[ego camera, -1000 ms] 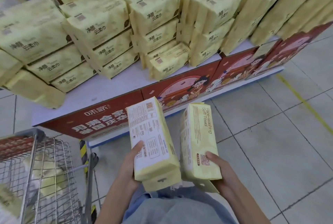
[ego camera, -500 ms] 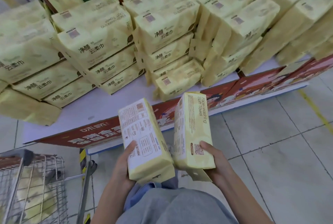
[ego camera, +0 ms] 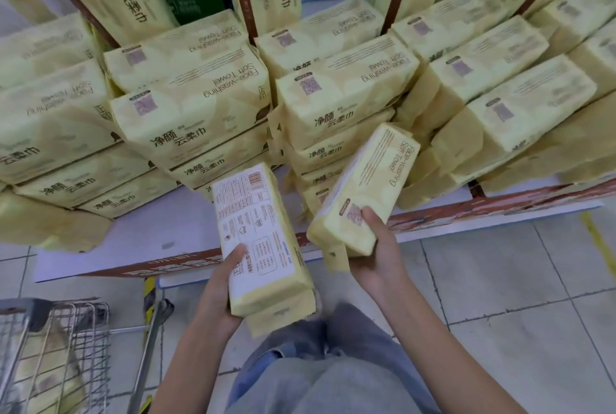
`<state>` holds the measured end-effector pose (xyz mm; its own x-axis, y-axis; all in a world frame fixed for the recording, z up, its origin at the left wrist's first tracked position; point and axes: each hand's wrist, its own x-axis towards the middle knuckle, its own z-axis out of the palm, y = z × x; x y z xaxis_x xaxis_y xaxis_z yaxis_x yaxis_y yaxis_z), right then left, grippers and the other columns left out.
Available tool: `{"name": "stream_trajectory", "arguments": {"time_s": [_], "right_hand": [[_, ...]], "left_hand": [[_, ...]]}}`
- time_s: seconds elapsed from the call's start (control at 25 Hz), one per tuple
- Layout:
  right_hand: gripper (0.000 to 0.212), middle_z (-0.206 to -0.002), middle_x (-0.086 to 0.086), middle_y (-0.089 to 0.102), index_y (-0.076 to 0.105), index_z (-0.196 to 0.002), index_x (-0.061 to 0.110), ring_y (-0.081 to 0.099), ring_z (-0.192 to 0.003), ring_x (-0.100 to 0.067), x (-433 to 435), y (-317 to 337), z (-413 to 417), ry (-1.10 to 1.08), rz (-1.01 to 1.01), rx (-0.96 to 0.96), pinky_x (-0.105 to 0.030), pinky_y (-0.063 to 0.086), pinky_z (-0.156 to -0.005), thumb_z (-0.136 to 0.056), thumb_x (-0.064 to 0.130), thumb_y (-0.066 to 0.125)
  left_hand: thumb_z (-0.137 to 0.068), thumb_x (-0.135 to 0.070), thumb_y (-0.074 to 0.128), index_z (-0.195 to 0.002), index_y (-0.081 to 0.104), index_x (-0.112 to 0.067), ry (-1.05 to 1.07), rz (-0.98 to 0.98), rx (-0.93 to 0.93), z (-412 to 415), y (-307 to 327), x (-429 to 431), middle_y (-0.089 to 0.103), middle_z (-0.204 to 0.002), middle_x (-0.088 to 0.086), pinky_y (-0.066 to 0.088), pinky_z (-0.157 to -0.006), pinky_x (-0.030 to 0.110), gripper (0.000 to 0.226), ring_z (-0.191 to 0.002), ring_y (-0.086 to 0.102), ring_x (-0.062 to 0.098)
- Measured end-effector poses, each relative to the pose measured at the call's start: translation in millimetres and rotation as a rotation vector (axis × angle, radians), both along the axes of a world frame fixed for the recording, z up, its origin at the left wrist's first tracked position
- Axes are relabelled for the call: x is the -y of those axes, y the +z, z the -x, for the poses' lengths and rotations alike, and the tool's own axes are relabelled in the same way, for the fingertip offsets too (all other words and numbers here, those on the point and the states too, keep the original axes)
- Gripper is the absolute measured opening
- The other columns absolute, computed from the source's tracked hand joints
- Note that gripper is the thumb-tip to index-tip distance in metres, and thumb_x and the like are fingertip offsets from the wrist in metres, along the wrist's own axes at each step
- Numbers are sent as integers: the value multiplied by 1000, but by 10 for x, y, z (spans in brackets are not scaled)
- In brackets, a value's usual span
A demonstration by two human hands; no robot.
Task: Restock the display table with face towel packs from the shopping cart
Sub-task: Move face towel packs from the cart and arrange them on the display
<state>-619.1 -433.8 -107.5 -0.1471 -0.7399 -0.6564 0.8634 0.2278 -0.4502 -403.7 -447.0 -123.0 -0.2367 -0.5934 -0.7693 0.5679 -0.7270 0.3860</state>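
Note:
My left hand (ego camera: 221, 287) grips a yellow face towel pack (ego camera: 258, 237) by its near end, printed back side up, over the front edge of the display table (ego camera: 160, 233). My right hand (ego camera: 378, 248) grips a second yellow pack (ego camera: 366, 187), tilted up and to the right, its far end close to the low middle stack of packs (ego camera: 320, 177). The table carries several stacks of the same yellow packs (ego camera: 190, 113). The shopping cart (ego camera: 53, 357) stands at the bottom left with more yellow packs inside.
A bare white strip of table top (ego camera: 150, 223) lies in front of the left stacks. A red printed skirt (ego camera: 493, 205) runs along the table front. Grey tiled floor (ego camera: 500, 297) spreads to the right, with a yellow line at the far right.
I have stepped closer to the table, so the stacks loom larger. Both hands carried their packs forward; the right pack rose and tilted toward the middle stack.

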Motion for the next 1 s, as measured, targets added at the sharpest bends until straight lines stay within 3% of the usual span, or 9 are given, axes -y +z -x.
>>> {"name": "stream_trajectory", "arguments": {"time_s": [0.2,0.36,0.52,0.64,0.84,1.0], "right_hand": [[49,-122,-11,65,59,-122,15,61,-112,-29,500,-36,32,-109,-100,47,-50,46,-100,-76,25,71],[75,-130,-8,59,38,-142,20,58,-115,-28,719,-80,16,-118,-221,-18,-49,47,-99,-78,22,75],[85,-126,-7,58,29,-142,21,61,-106,-25,770,-116,0,-113,-315,-85,-43,52,-91,-74,20,80],[85,-128,-7,58,31,-140,17,60,-108,-25,808,-111,28,-47,-347,-116,-40,53,-90,-72,22,82],[85,-128,-8,56,32,-139,14,58,-106,-23,849,-54,44,23,-389,-172,-30,53,-71,-72,23,82],[75,-125,-8,56,37,-134,11,57,-108,-23,830,-47,108,101,-399,-203,-31,53,-67,-73,24,81]], "left_hand": [[-73,-23,64,-111,61,-14,52,-22,3,52,-7,-4,73,-102,12,58,-57,41,39,-86,72,29],[-73,-24,62,-108,62,-14,92,-25,4,116,47,-21,74,-99,12,58,-55,41,37,-82,73,29],[-73,-23,63,-107,63,-14,108,-14,4,204,103,-18,74,-99,12,58,-55,41,35,-82,73,29],[-72,-22,63,-107,62,-14,106,-20,13,269,132,-26,74,-99,13,58,-56,41,36,-82,73,29],[-71,-21,64,-106,63,-13,129,-23,13,360,153,-64,74,-98,13,58,-55,41,36,-80,73,29],[-71,-19,64,-104,63,-13,143,-17,10,407,178,-98,75,-95,13,58,-53,40,34,-77,73,28]]}}
